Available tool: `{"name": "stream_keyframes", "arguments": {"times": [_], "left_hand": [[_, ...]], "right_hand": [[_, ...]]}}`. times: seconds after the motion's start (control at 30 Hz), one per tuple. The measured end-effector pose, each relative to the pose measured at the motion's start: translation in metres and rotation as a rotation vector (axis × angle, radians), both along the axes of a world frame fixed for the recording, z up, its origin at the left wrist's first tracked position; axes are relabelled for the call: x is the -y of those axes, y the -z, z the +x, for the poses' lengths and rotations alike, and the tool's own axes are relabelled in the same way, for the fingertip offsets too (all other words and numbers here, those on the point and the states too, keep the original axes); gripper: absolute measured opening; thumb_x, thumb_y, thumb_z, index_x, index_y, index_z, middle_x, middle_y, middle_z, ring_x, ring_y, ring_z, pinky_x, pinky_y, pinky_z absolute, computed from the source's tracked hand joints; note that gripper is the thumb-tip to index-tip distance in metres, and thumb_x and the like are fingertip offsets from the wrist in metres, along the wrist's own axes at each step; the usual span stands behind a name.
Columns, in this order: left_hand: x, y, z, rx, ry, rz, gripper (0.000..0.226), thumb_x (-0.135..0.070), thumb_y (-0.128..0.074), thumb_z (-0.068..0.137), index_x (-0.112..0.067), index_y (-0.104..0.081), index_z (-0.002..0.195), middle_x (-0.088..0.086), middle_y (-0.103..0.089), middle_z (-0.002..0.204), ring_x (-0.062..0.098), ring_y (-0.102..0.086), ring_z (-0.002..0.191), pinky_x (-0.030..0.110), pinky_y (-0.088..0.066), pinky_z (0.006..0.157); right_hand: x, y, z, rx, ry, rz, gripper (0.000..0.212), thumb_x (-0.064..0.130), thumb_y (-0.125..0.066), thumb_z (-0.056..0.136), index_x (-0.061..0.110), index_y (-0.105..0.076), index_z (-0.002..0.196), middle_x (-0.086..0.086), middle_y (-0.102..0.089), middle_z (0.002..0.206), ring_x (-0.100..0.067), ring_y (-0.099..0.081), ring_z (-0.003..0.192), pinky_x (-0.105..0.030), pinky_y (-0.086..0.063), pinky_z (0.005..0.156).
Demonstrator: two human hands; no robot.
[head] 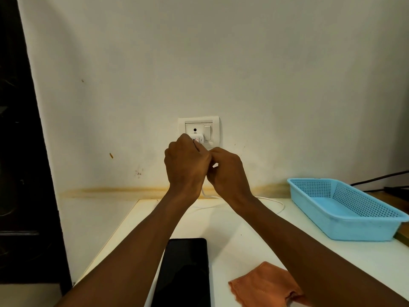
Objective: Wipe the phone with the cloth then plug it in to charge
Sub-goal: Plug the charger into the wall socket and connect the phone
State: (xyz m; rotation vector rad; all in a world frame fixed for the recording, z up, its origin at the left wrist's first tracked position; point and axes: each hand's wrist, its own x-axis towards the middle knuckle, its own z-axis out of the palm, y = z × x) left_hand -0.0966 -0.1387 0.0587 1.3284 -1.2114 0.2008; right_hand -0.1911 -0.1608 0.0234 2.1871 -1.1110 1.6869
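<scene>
A black phone (184, 273) lies screen up on the white table (254, 235), near the front edge. An orange cloth (263, 284) lies crumpled to its right, partly under my right forearm. Both hands are raised at the wall socket plate (198, 131). My left hand (186, 162) grips a white charger adapter (197, 138) at the socket. My right hand (228, 171) has its fingers curled, pinching at the white cable (277, 201) just below the adapter. The cable trails down and loops over the table behind my arms.
A light blue perforated plastic basket (345, 209) stands at the right on the table. Dark cables (380, 179) run along the wall behind it. A dark door frame (26, 151) fills the left side. The table's left edge runs diagonally below my left forearm.
</scene>
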Motion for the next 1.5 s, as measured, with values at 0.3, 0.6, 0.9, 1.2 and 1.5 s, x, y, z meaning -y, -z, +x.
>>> {"name": "stream_keyframes", "arguments": {"times": [0.3,0.6,0.9,1.2,1.5], "left_hand": [[-0.002,-0.006,-0.009,0.046,0.008,-0.027,0.02,-0.021,-0.053,0.089,-0.006,-0.066,0.087,0.008,-0.068,0.078,0.024,-0.062,0.075,0.026,-0.037,0.063],[0.001,-0.005,0.0,0.024,0.038,0.018,0.024,-0.027,-0.051,0.087,-0.009,-0.062,0.076,0.003,-0.063,0.07,0.027,-0.062,0.071,0.029,-0.038,0.059],[0.0,0.017,0.059,-0.11,-0.031,0.136,0.037,-0.035,-0.046,0.091,-0.011,-0.053,0.064,0.006,-0.06,0.064,0.034,-0.06,0.069,0.033,-0.041,0.063],[-0.002,0.076,0.118,0.135,-0.101,0.726,0.037,-0.04,-0.071,0.076,-0.01,-0.05,0.08,0.013,-0.066,0.1,0.035,-0.061,0.094,0.029,-0.041,0.07],[-0.01,0.082,0.106,0.266,-0.124,0.765,0.019,-0.028,-0.061,0.083,-0.012,-0.05,0.085,0.006,-0.059,0.09,0.03,-0.06,0.092,0.028,-0.038,0.068]], "right_hand": [[0.005,-0.002,-0.002,0.041,-0.021,0.027,0.012,0.009,-0.068,0.082,0.004,-0.071,0.092,-0.011,-0.073,0.087,-0.027,-0.066,0.075,-0.038,-0.057,0.076],[-0.001,-0.003,-0.006,-0.035,0.014,0.11,0.014,0.01,-0.066,0.082,0.008,-0.073,0.094,-0.005,-0.074,0.09,-0.019,-0.065,0.074,-0.039,-0.055,0.075],[-0.024,0.0,-0.043,0.053,0.094,0.192,0.022,0.043,-0.066,0.085,0.023,-0.073,0.079,0.013,-0.068,0.07,-0.004,-0.061,0.061,-0.026,-0.051,0.066],[-0.046,0.01,-0.035,-0.073,-0.052,-0.002,0.028,0.043,-0.062,0.088,0.018,-0.068,0.075,0.011,-0.057,0.053,-0.009,-0.051,0.046,-0.023,-0.043,0.051],[-0.055,0.024,-0.03,-0.177,-0.022,0.164,0.03,0.052,-0.057,0.088,0.026,-0.067,0.075,0.018,-0.051,0.049,-0.003,-0.052,0.048,-0.019,-0.038,0.054]]}}
